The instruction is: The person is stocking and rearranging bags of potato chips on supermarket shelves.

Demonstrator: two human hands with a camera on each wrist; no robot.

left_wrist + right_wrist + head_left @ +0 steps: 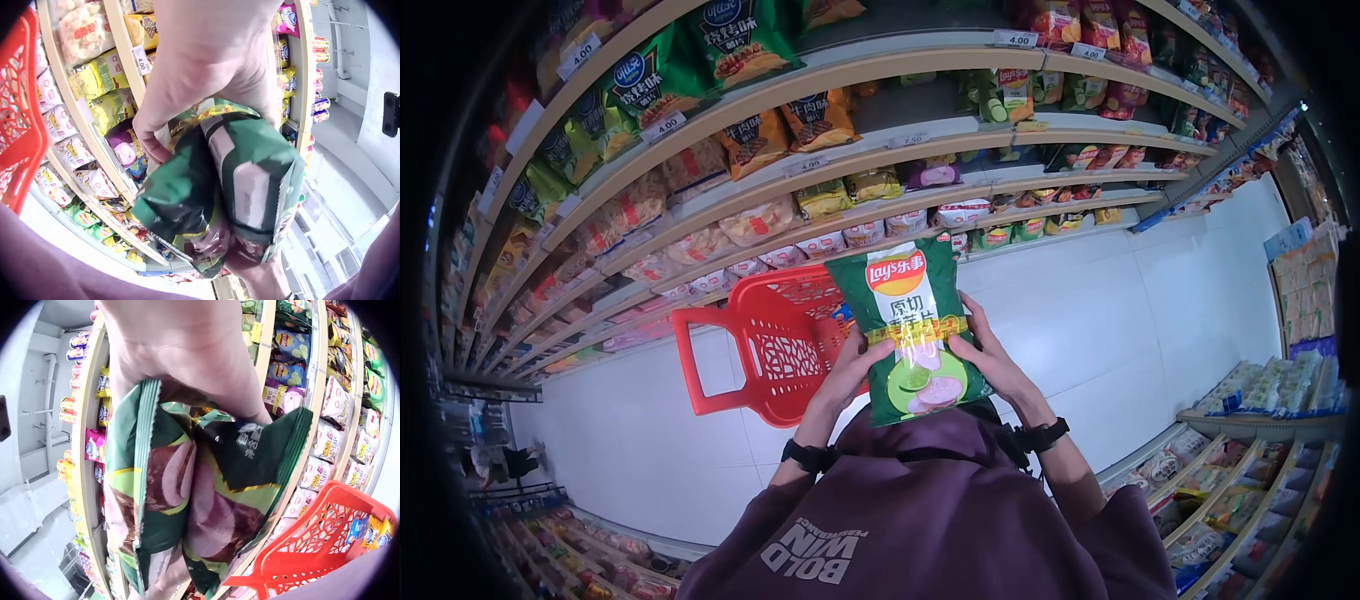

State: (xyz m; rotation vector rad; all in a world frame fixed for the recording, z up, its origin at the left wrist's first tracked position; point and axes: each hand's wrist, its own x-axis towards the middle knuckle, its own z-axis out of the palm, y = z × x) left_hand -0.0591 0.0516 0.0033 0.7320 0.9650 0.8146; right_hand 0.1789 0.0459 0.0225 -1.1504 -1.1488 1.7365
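A green bag of Lay's potato chips (915, 375) is held upright in front of the chest, its printed front toward the head camera. A yellow band runs across its middle. In the wrist views it proves to be two green bags (256, 175) strapped back to back. My left hand (852, 365) grips the left edge, thumb on the front beside the band. Gripping the opposite edge, my right hand (992, 362) also has its thumb on the front. Most of the fingers are hidden behind the pack. A red shopping basket (747, 310) stands just left of it.
Blue and yellow packets (374, 534) lie in the basket. Shelves (960, 62) packed with snack bags curve across the front and left. Low racks (1210, 470) of packaged goods stand at the lower right. White floor tiles (1090, 330) lie between them.
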